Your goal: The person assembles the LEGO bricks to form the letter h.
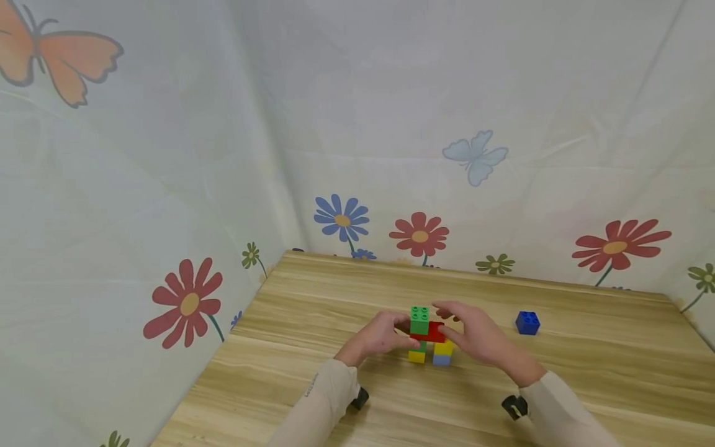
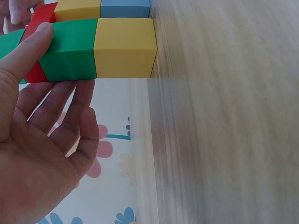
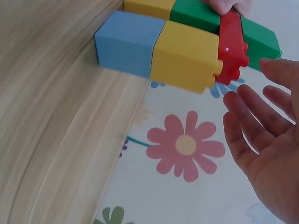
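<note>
One red block (image 1: 435,333) is pinched by the left hand (image 1: 382,336) across a green-yellow stack (image 2: 96,49) and a yellow-blue stack (image 3: 156,52) on the bench (image 1: 313,292), right hand (image 1: 481,335) spread alongside; toppling could be caused by off-centre pressing.

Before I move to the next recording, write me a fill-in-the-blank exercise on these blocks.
The upper green block sits on a block coloured ____.
The light blue block directly supports a block coloured ____.
In the head view, the dark blue block lies to the ____ of the right hand.
Missing words: red; yellow; right.
</note>
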A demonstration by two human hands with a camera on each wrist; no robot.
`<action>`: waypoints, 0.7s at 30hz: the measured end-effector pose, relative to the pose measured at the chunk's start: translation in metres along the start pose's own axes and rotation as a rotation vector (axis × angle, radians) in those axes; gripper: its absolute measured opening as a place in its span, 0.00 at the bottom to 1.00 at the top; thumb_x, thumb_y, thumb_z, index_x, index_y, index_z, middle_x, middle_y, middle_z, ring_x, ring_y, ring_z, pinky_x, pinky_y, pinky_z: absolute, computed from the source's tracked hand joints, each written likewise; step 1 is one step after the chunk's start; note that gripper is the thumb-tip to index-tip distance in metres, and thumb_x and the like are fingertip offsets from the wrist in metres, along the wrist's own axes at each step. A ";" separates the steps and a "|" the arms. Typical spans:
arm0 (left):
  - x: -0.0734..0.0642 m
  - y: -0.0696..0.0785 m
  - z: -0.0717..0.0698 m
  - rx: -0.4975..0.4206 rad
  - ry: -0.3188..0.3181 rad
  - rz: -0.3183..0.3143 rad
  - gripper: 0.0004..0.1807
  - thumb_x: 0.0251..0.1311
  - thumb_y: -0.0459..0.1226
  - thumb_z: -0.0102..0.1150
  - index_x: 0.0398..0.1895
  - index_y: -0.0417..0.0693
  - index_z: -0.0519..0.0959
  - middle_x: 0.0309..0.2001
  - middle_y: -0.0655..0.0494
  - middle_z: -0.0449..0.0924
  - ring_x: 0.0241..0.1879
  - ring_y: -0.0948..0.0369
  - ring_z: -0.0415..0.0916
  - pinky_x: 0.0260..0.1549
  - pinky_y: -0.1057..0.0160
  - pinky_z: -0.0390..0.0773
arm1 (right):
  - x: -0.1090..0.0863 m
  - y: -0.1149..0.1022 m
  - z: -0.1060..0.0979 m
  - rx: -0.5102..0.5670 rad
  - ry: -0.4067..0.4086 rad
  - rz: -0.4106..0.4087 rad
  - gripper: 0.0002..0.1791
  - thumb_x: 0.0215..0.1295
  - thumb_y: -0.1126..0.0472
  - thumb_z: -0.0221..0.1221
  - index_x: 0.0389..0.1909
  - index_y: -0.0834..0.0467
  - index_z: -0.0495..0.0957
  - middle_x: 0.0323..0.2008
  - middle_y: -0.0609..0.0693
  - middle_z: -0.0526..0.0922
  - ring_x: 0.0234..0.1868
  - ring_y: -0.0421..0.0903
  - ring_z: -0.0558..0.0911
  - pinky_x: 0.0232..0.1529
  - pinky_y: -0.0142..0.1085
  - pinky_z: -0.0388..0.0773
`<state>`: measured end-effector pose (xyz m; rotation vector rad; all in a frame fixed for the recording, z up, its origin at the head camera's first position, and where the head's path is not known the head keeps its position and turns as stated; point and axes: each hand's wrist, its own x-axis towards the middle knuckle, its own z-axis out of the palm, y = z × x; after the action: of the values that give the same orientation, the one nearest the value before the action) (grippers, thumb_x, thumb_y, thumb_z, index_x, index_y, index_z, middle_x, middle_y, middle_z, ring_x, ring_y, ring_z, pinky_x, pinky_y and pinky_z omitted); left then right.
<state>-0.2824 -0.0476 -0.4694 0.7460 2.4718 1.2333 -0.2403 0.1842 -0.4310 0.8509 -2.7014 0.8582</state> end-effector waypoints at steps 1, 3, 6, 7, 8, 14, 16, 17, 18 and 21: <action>0.000 0.000 0.000 0.001 0.000 -0.004 0.18 0.51 0.47 0.69 0.47 0.57 0.81 0.39 0.69 0.79 0.39 0.67 0.73 0.47 0.64 0.72 | -0.001 0.002 -0.002 -0.009 0.007 0.002 0.26 0.60 0.63 0.63 0.60 0.57 0.71 0.47 0.52 0.81 0.45 0.49 0.79 0.44 0.46 0.78; 0.000 0.000 0.000 0.003 0.000 -0.008 0.19 0.51 0.47 0.69 0.47 0.58 0.81 0.39 0.70 0.79 0.39 0.67 0.73 0.48 0.64 0.72 | -0.004 0.007 -0.005 -0.022 0.018 0.006 0.25 0.61 0.63 0.63 0.59 0.57 0.72 0.46 0.52 0.81 0.44 0.51 0.79 0.44 0.47 0.78; 0.000 0.000 0.000 0.013 0.000 -0.012 0.19 0.51 0.48 0.69 0.47 0.57 0.81 0.39 0.70 0.78 0.39 0.67 0.73 0.47 0.64 0.72 | -0.008 0.015 -0.010 -0.045 0.035 0.021 0.24 0.61 0.63 0.63 0.58 0.57 0.72 0.45 0.51 0.81 0.44 0.52 0.79 0.44 0.47 0.78; 0.000 0.000 0.000 0.015 0.000 -0.013 0.19 0.51 0.48 0.69 0.47 0.57 0.81 0.39 0.70 0.78 0.39 0.67 0.73 0.47 0.64 0.73 | -0.010 0.019 -0.011 -0.054 0.040 0.022 0.23 0.61 0.63 0.63 0.58 0.58 0.73 0.45 0.52 0.81 0.44 0.52 0.80 0.44 0.47 0.78; 0.000 0.000 0.000 0.014 0.000 -0.011 0.19 0.51 0.48 0.69 0.46 0.57 0.81 0.39 0.70 0.78 0.39 0.67 0.73 0.46 0.64 0.73 | -0.011 0.022 -0.013 -0.058 0.044 0.023 0.23 0.61 0.64 0.63 0.58 0.59 0.73 0.46 0.52 0.81 0.44 0.53 0.80 0.44 0.48 0.78; 0.000 0.000 0.001 -0.003 -0.001 -0.023 0.18 0.51 0.48 0.69 0.46 0.58 0.81 0.39 0.70 0.78 0.39 0.67 0.73 0.46 0.65 0.73 | -0.023 0.049 -0.022 -0.083 0.068 0.051 0.21 0.61 0.66 0.62 0.56 0.63 0.74 0.47 0.57 0.81 0.45 0.54 0.79 0.44 0.50 0.76; -0.001 0.001 0.001 -0.003 0.000 -0.026 0.19 0.51 0.48 0.69 0.47 0.58 0.81 0.39 0.70 0.78 0.39 0.67 0.73 0.46 0.65 0.73 | -0.027 0.057 -0.026 -0.093 0.078 0.056 0.21 0.60 0.67 0.62 0.54 0.64 0.74 0.46 0.58 0.81 0.45 0.55 0.79 0.44 0.51 0.76; -0.001 0.001 0.000 -0.003 0.000 -0.025 0.19 0.51 0.48 0.69 0.47 0.57 0.81 0.39 0.70 0.78 0.39 0.67 0.73 0.46 0.65 0.73 | -0.028 0.062 -0.028 -0.097 0.083 0.056 0.20 0.59 0.68 0.62 0.54 0.65 0.75 0.46 0.59 0.81 0.45 0.56 0.79 0.44 0.52 0.76; -0.001 0.001 0.000 -0.003 0.000 -0.025 0.19 0.51 0.48 0.69 0.47 0.57 0.81 0.39 0.70 0.78 0.39 0.67 0.73 0.46 0.65 0.73 | -0.030 0.066 -0.030 -0.105 0.082 0.062 0.20 0.59 0.68 0.62 0.53 0.65 0.75 0.47 0.59 0.81 0.45 0.57 0.79 0.43 0.52 0.76; -0.001 0.000 0.000 -0.003 0.001 -0.023 0.19 0.51 0.48 0.69 0.47 0.58 0.81 0.39 0.70 0.79 0.39 0.67 0.73 0.46 0.65 0.73 | -0.035 0.076 -0.037 -0.124 0.080 0.087 0.19 0.59 0.68 0.62 0.52 0.67 0.75 0.47 0.61 0.80 0.45 0.57 0.79 0.41 0.51 0.76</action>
<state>-0.2820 -0.0479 -0.4693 0.7143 2.4718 1.2285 -0.2559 0.2727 -0.4487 0.6639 -2.7054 0.7165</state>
